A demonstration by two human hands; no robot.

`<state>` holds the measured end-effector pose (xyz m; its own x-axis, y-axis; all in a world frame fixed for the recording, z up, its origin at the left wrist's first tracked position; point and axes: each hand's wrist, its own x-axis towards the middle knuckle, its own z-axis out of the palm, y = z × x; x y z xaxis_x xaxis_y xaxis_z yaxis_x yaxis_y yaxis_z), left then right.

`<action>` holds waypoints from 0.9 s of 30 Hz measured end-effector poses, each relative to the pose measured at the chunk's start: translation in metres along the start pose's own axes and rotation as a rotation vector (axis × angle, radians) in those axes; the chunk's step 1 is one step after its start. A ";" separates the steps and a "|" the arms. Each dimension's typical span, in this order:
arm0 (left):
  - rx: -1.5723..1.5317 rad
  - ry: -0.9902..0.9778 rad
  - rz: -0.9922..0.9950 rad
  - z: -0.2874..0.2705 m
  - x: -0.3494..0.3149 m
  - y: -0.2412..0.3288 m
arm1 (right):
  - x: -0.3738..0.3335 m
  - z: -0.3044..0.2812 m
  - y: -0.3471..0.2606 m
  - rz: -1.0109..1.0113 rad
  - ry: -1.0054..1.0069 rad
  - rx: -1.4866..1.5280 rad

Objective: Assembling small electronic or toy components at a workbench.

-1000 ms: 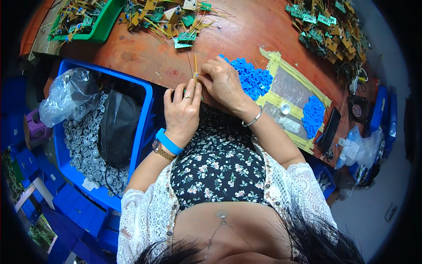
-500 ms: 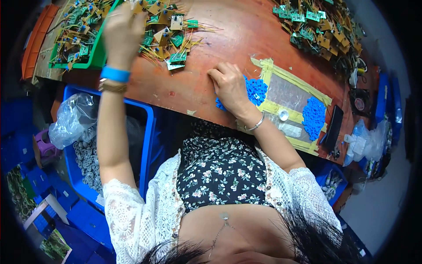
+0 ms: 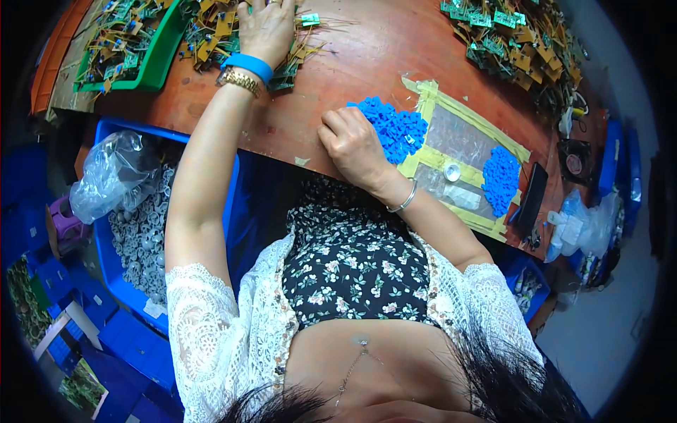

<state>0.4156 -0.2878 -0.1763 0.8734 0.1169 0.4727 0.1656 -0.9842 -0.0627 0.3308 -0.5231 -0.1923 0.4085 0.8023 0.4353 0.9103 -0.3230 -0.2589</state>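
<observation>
My left hand (image 3: 266,32) reaches to the top edge of the picture, over a loose heap of small wired circuit boards (image 3: 217,25). Its fingers look apart, and the tips are partly cut off by the frame. On the near side of the table my right hand (image 3: 352,144) rests with curled fingers, right beside a pile of small blue plastic pieces (image 3: 396,128). Whatever those fingers may hold is hidden beneath them. A green tray (image 3: 154,69) full of similar wired boards stands left of my left hand.
Another big heap of boards (image 3: 522,49) lies at the far right. Yellow tape (image 3: 479,125) frames a clear sheet with a small round metal piece (image 3: 451,172). A second blue pile (image 3: 501,182) lies beside it. Below the table's left edge, a blue bin (image 3: 113,261) holds grey parts.
My left hand has moved right, from beside the green tray to over the board heap. My right hand has shifted slightly left and nearer, uncovering more of the blue pile.
</observation>
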 end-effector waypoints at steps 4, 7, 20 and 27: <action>0.009 0.083 0.167 0.011 0.002 -0.011 | -0.012 -0.002 -0.006 -0.020 0.003 -0.001; 0.143 0.221 0.213 0.016 0.000 -0.010 | -0.016 -0.004 -0.001 -0.034 0.033 0.034; -0.549 0.357 0.084 -0.076 -0.086 0.013 | -0.010 -0.010 -0.002 0.232 0.127 0.050; -0.465 0.020 0.052 -0.090 -0.206 0.059 | -0.007 -0.003 0.006 0.097 0.033 0.025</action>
<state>0.2044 -0.3823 -0.1983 0.8654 0.0673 0.4965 -0.1052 -0.9444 0.3115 0.3334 -0.5323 -0.1939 0.4971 0.7507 0.4351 0.8645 -0.3857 -0.3222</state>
